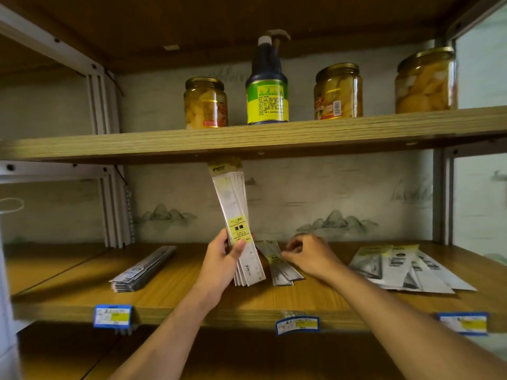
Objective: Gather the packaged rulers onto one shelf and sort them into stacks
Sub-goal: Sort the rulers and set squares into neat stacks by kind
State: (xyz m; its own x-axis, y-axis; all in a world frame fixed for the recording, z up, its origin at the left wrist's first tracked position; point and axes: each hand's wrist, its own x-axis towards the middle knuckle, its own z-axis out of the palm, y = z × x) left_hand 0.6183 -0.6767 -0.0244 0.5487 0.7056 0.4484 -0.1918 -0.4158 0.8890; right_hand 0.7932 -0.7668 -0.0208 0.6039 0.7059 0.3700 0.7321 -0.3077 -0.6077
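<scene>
A wooden shelf (192, 303) is carrying three groups of packaged rulers. The left hand (223, 257) is gripping an upright bundle of rulers (236, 215), its lower end resting on the board, while the right hand (310, 255) is pinching a flat-lying pack (279, 266) just beside it.

A fanned bundle of packaged rulers (236, 223) stands upright; other ruler stacks (145, 270) lie flat on the shelf (192, 300).

We see silver-grey packaged rulers (236, 215) with yellow labels at frame centre — blue-edged price tags (113, 316) below, a green-and-yellow label on the dark bottle (267, 86) above, wallpaper (334, 223) printed with grey-green hills.
</scene>
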